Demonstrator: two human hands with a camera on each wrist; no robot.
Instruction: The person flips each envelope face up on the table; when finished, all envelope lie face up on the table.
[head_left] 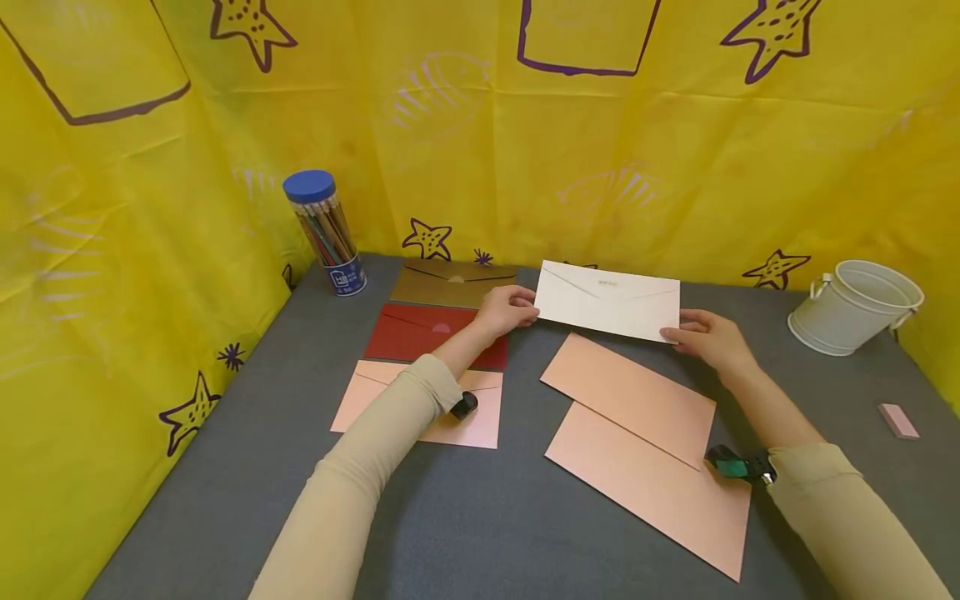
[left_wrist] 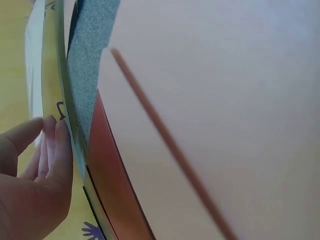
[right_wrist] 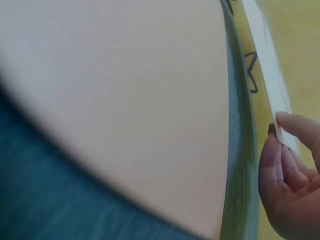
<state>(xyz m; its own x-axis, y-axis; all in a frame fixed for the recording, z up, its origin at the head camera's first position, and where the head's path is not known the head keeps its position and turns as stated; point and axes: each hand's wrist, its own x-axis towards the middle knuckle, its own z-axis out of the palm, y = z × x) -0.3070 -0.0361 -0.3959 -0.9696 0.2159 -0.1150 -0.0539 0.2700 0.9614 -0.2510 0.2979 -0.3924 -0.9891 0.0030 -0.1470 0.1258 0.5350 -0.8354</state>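
A white envelope [head_left: 607,300] is held above the grey table [head_left: 480,517], flap side up. My left hand [head_left: 506,310] pinches its left end and my right hand [head_left: 708,337] pinches its lower right corner. In the right wrist view the thumb and fingers [right_wrist: 287,150] clamp the envelope's thin white edge [right_wrist: 265,60]. The left wrist view shows my left hand [left_wrist: 35,190] beside the white edge [left_wrist: 35,65]. Two pink envelopes [head_left: 645,433] lie overlapped below the white one.
On the left lie a gold envelope [head_left: 450,283], a red envelope [head_left: 420,333] and a pink one [head_left: 457,417]. A clear pencil jar with a blue lid [head_left: 326,233] stands at the back left. A white metal bucket [head_left: 855,307] and a pink eraser [head_left: 897,420] are at the right. Yellow cloth walls surround the table.
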